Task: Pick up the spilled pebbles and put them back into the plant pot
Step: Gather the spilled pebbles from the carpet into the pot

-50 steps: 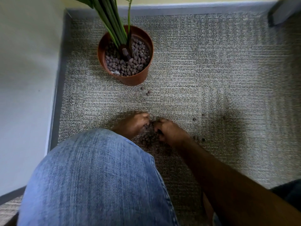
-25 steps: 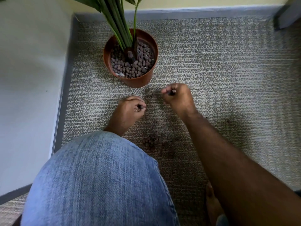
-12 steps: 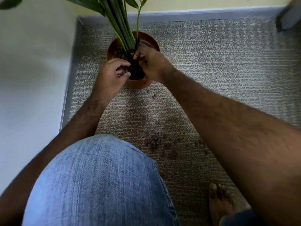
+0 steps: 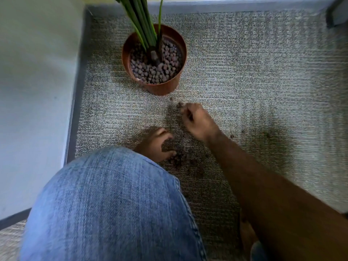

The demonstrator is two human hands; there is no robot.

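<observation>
**Both hands down among the spilled pebbles on the carpet**

The right hand (image 4: 197, 120) reaches forward over the carpet (image 4: 244, 72), its fingers curled downward at a few loose pebbles (image 4: 178, 105) lying just in front of the plant pot (image 4: 162, 87). The hand is motion-blurred, so whether the fingertips already pinch a pebble cannot be told. The left hand (image 4: 157, 144) sits nearer the body, just past a bent knee in blue jeans (image 4: 113, 204). Its fingers and thumb curve around the near edge of the main heap of spilled pebbles (image 4: 180, 159); it touches the heap, but whether it holds any of them cannot be told either.

The heap lies on the carpet between the two hands and the right forearm, as a dark cluster with stragglers around it. A few single pebbles (image 4: 232, 136) lie apart to the right of the right wrist.

The plant pot is a round terracotta-coloured one, standing upright on the carpet near the corner of the room. It is filled with brownish-purple pebbles (image 4: 156, 70) almost to the rim, and green stems (image 4: 143, 25) rise out of it toward the top of the view. A pale wall (image 4: 33, 91) with a grey skirting board (image 4: 77, 91) runs along the left side. Bare toes (image 4: 246, 232) show at the bottom under the right arm.
</observation>
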